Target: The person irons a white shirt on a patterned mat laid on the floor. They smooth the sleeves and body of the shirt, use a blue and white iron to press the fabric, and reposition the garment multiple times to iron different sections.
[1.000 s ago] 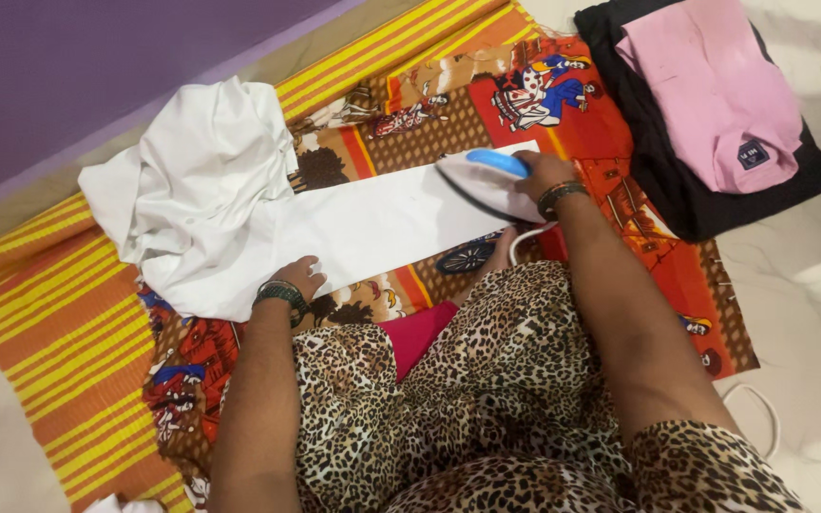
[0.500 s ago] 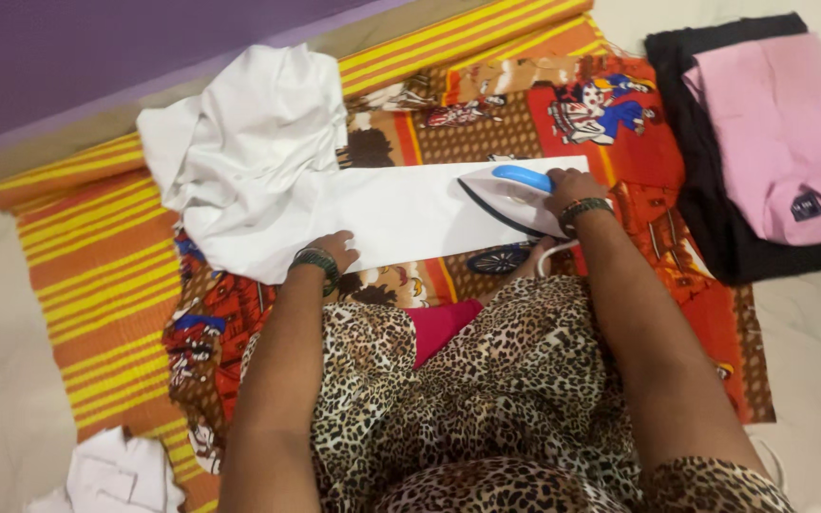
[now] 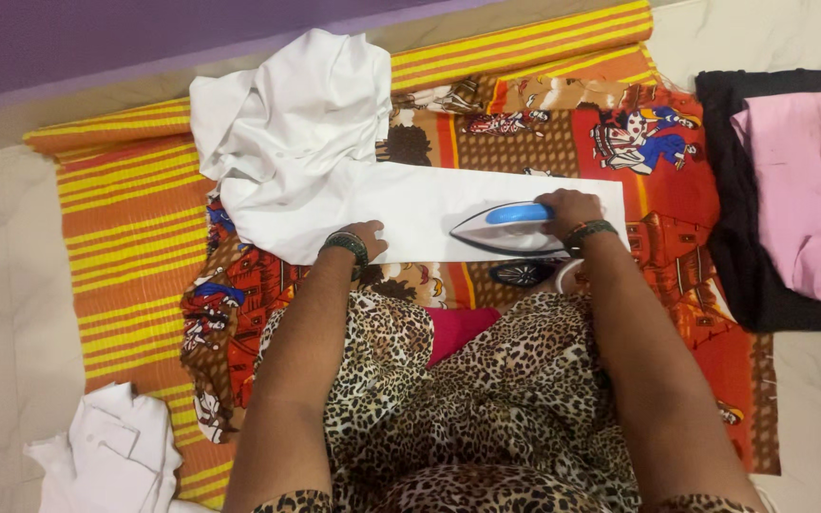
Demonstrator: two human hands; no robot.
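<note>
While the right hand (image 3: 570, 207) grips the blue handle of one iron (image 3: 505, 228), the left hand (image 3: 365, 237) lies flat, pinning a white garment (image 3: 410, 214) near the mat's (image 3: 116, 218) far edge. That cloth looks soft and light — apt to slide; the iron seems heavy, hot underneath — handle only. Two folded clothes (image 3: 791, 190) sit beside the mat's right edge.

Even, soft indoor light, bright throughout.
Shadows stay faint beneath the arms; no harsh glare on the pale floor (image 3: 11, 247); detail looks slightly soft and smeared, without strong edge distortion.
</note>
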